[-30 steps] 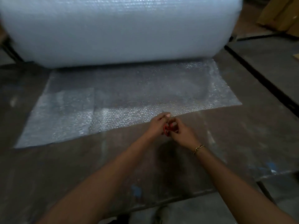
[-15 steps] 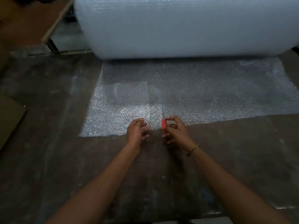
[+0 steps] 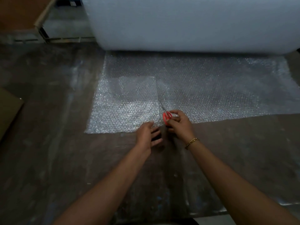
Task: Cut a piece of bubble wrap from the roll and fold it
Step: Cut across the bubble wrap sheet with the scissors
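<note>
Item: bubble wrap sheet (image 3: 203,88), unrolled toward the person from the large roll (image 3: 186,21) at the far side of the dark, scuffed counter (image 3: 48,159), lying flat and still joined to the roll. Left portion of the sheet looks brighter and denser, apparently doubled or overlapped, with a seam or cut line running away from the near edge at about the middle. Right hand (image 3: 178,124): fingers curled through the handles of red-handled scissors (image 3: 166,116), blades pointing away from the person along that line; only a short dark length of blade shows, so how far the blades are parted cannot be told. Left hand (image 3: 148,135): fingers loosely spread, tips resting on the near edge of the sheet just left of the scissors, holding nothing closed. Change since a second ago: the hands were then pressed together on the scissors at the sheet's edge; half a second ago they had separated; now the left has gone forward onto the wrap and the scissors have entered past the near edge. Meaning for the task, as a judgement: the cut is under way, with the left hand steadying the piece to be freed; folding not yet begun. Other items: gold chain bracelet (image 3: 192,142) on right wrist; cardboard (image 3: 9,109) at far left.
</note>
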`<state>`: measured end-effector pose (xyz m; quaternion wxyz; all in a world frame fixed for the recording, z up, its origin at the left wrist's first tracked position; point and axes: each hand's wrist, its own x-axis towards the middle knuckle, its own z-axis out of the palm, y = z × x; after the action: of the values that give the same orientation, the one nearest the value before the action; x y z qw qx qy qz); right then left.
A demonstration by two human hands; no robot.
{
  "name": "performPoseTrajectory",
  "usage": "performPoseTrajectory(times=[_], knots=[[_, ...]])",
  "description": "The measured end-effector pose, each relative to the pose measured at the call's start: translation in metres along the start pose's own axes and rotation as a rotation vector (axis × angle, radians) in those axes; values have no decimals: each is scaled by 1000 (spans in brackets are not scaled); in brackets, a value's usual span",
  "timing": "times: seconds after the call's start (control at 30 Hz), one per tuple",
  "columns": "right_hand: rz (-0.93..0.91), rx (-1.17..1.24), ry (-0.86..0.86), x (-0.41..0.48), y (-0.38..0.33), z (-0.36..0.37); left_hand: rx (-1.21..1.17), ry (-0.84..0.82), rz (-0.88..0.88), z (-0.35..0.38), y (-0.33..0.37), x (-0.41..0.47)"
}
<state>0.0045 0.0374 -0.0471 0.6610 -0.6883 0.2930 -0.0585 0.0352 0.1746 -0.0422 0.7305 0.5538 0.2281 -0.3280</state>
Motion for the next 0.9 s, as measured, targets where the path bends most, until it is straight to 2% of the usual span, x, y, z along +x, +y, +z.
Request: performPoseTrajectory(times=[0.07,0.13,0.17,0.23,0.27,0.3,0.4,0.53,0.63,0.8,0.9], knots=[[13,31,6,6,2,1,45,2,23,1,-2,1],[38,89,18,10,3,1,175,18,176,-3,-6,4],[57,129,21,10,3,1,380,50,371,-8,-8,9],[98,215,21,10,3,0,1023,176,861,-22,-11,20],[115,251,19,11,3,-1,1270,235,1035,-28,-9,25],[130,274,15,11,3,-2,1401,265,1116,-32,-7,30],[155,341,-7,10,-3,-5,1548,221,1171,-39,2,41],[191,369,-25,3,-7,-9,1697,34,1249,-40,14,50],[241,374,-53,-8,-4,-11,1782,11,1341,-40,19,54],[321,370,-146,-35,7,-16,1761,-17,1395,-40,22,57],[368,342,-181,-48,15,-18,1775,-121,1415,-42,20,58]])
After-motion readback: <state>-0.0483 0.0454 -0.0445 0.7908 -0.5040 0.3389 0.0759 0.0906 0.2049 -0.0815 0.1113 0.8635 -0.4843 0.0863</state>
